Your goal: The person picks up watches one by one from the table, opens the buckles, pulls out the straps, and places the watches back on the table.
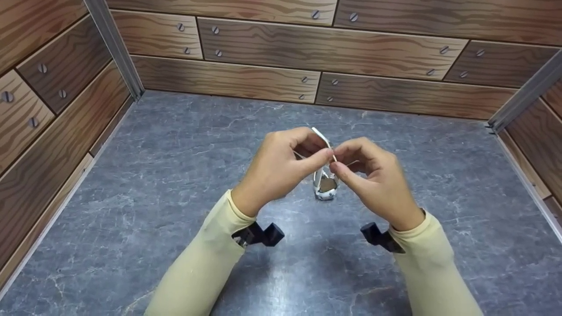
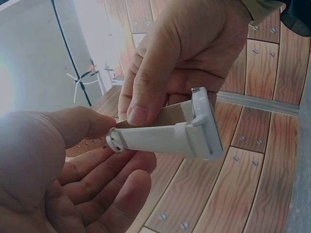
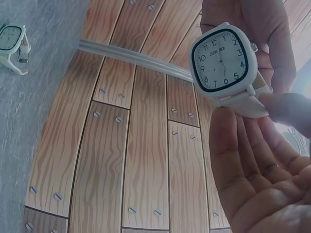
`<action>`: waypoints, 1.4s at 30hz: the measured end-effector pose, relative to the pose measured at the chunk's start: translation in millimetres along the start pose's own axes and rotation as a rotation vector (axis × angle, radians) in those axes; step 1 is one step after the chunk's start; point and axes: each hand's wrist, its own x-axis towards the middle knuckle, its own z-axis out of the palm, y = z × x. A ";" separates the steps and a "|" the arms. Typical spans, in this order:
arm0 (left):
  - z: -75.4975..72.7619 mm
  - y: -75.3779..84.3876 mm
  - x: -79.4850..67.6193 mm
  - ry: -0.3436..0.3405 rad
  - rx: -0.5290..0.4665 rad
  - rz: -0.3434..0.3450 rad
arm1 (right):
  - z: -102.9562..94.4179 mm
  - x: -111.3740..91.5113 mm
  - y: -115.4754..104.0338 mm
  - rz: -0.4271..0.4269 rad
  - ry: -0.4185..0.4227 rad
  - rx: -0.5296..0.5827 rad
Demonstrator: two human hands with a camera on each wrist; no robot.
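A white wristwatch [image 3: 221, 60] with a squarish case is held up between both hands, its dial toward the camera in the right wrist view. My left hand [image 1: 274, 164] pinches the strap [image 2: 153, 139] by its keeper loops [image 2: 115, 140], thumb on top. The thumb and fingers of my right hand [image 1: 380, 175] grip the strap from the other side. Brown lining and a row of holes show on the strap's inner face. Just below the fingertips in the head view is a white loop with brown inside [image 1: 326, 185]. Fingers partly hide the strap ends.
A second white wristwatch [image 3: 10, 39] is seen against the grey marbled tabletop [image 1: 184, 175] in the right wrist view. Wood-patterned walls [image 1: 263, 44] close off the back and sides, with metal posts [image 1: 115, 48] at the corners.
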 end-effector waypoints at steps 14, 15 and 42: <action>-8.9 -11.6 6.9 0.175 0.023 0.000 | -2.3 4.3 11.2 0.155 0.091 0.014; -7.8 -13.4 7.9 0.156 0.059 -0.015 | -1.8 4.3 12.8 0.162 0.095 0.004; 9.3 -120.1 33.5 -0.265 0.593 -0.404 | 59.1 25.5 113.2 0.496 -0.293 -0.280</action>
